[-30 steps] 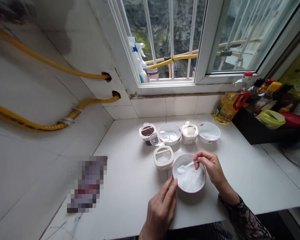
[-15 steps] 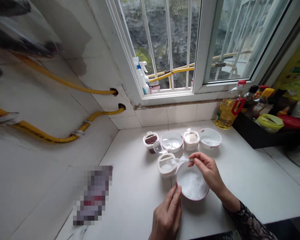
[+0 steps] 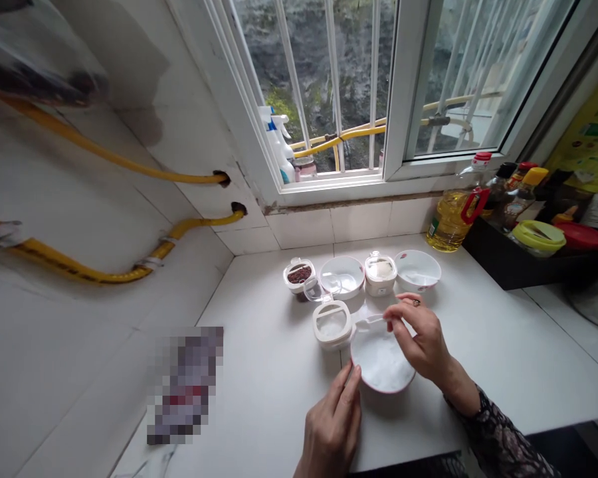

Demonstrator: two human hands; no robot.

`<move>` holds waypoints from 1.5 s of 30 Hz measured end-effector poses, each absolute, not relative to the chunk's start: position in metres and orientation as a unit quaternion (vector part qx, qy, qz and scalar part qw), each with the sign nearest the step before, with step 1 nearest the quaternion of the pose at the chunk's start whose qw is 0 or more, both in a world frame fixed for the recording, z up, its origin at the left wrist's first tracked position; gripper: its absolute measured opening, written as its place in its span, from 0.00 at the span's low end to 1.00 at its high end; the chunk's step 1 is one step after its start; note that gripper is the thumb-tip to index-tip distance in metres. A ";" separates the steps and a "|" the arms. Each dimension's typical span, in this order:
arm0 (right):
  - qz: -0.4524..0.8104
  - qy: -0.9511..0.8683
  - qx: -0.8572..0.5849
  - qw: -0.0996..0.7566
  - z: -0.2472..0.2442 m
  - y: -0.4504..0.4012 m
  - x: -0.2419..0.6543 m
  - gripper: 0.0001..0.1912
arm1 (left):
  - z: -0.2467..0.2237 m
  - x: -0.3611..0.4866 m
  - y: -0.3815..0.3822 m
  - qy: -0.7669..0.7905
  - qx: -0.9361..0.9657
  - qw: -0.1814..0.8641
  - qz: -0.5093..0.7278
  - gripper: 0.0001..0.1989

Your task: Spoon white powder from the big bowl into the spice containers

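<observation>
A white bowl [image 3: 383,362] with a pink rim stands on the counter and holds white powder or grains. My left hand [image 3: 331,418] steadies it, fingers pinching its left edge. Between the thumb and fingertips of my right hand [image 3: 423,338] is a small white spoon [image 3: 369,323], over the bowl's far rim. What lies in the spoon is hard to make out. Just left of the bowl, a white jar [image 3: 331,326] of white grains has its clear lid flipped back.
Behind stand a jar of dark reddish grains [image 3: 299,275], a white bowl [image 3: 343,276], a jar of pale grains [image 3: 381,273] and another bowl [image 3: 418,269]. An oil bottle [image 3: 453,216] and a black condiment rack [image 3: 508,262] sit right. A blurred-out item [image 3: 187,388] lies left.
My right hand has brought the spoon from above the white-grain jar rightward to the bowl's far rim. My left hand keeps its place at the bowl's edge.
</observation>
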State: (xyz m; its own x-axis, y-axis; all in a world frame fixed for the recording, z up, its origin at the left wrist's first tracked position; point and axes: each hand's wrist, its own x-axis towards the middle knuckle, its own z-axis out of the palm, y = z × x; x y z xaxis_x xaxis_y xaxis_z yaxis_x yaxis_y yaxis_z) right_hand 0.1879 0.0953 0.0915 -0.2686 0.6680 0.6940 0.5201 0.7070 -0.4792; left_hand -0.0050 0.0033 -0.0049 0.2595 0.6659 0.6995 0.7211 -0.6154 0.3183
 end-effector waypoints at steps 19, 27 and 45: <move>0.109 -0.851 -0.391 0.333 0.073 0.094 0.189 0.11 | -0.004 -0.006 0.001 -0.449 -0.794 0.013 -0.410 0.27; 0.204 -0.824 -0.381 0.365 0.071 0.092 0.184 0.12 | -0.003 -0.005 0.000 -0.446 -0.792 0.003 -0.417 0.27; 0.304 -0.683 -0.533 0.397 0.078 0.093 0.189 0.11 | -0.005 -0.006 0.000 -0.446 -0.792 0.000 -0.417 0.27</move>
